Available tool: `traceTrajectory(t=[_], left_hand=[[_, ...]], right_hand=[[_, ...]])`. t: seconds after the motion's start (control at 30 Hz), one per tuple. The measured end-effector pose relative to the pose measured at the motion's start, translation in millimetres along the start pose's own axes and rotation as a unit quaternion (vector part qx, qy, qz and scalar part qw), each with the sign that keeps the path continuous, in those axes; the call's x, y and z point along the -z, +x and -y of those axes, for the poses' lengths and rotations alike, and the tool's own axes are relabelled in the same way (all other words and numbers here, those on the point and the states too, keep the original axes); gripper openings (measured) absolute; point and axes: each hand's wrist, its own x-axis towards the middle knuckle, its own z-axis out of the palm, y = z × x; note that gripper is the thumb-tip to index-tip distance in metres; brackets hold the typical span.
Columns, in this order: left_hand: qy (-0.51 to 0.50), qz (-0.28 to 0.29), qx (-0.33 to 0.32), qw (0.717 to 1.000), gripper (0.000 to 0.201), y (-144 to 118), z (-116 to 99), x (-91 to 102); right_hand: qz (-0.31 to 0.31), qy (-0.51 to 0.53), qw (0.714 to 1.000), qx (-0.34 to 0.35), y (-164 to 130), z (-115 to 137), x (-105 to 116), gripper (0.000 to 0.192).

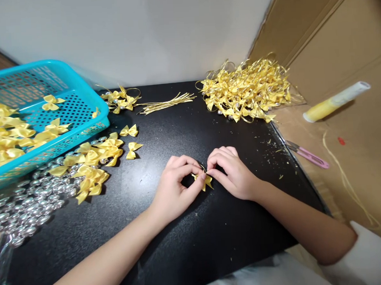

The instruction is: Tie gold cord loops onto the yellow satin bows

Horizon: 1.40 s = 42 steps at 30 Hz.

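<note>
- I saw the left hand (176, 185) bare, with slender fingers.
- The right hand (232, 174) looked the same to me, bare to the wrist.
- On my feed, the left forearm (110, 253) was uncovered up to the picture's edge.
- A loose, plain white sleeve (364, 256) ended near the right elbow.
- Low down, I made out pale, creased cloth (268, 276), blurred.

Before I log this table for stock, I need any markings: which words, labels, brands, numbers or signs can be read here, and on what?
None: no readable text anywhere in view.
Basket, tube and bow at the left fingers: no lettering shows.
Pink tool: too small to make out any marking.
Red spot on the cardboard: too small to tell whether it is print.
</note>
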Motion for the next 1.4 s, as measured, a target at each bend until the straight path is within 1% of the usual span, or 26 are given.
traceTrajectory(t=[0.57, 0.8, 1.13, 1.27, 1.4], left_hand=[[-0.011, 0.013, 0.034, 0.999, 0.018, 2.8, -3.1, 0.3], [-0.011, 0.016, 0.042, 0.999, 0.021, 3.0, -2.7, 0.3], [-0.004, 0.059, 0.027, 0.998, 0.02, 4.9, -4.2, 3.2], [-0.003, 0.084, 0.016, 0.996, 0.02, 5.8, -2.6, 5.6], [0.0, 0.111, 0.019, 0.994, 0.019, 5.9, -2.3, 7.7]], right_hand=[[0.007, -0.012, 1.0, 0.0, -1.0, 1.8, -3.5, 0.014], [0.001, 0.002, 1.0, 0.002, -1.5, 0.8, -5.2, 0.014], [0.015, 0.003, 1.0, 0.001, -1.2, 2.2, -4.6, 0.015], [0.023, 0.006, 1.0, -0.001, -1.4, 1.7, -4.6, 0.015], [0.034, 0.006, 0.999, -0.007, -1.4, 1.3, -4.5, 0.016]])
